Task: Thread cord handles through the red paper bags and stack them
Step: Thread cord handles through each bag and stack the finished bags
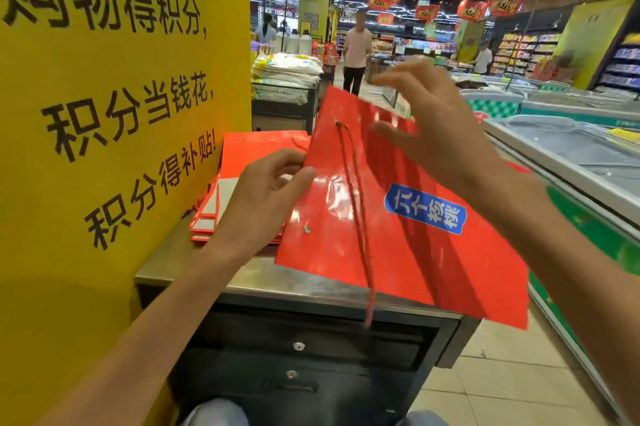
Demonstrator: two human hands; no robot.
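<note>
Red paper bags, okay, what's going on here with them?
A person is fitting cord handles to red bags at a metal counter in a supermarket. The left hand pinches the edge of the flat red bag; the right hand is open over its top. One end of the red cord is through the upper hole, the rest hangs loose, and the lower hole looks empty. More bags lie in a stack behind.

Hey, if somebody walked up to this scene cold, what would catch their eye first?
Probably the glossy red paper bag held tilted mid-frame, with its blue label and a red cord dangling from the upper eyelet. The left hand pinches its left edge while the right hand hovers open, blurred, at its top. The big yellow sign with black characters fills the left.
</note>
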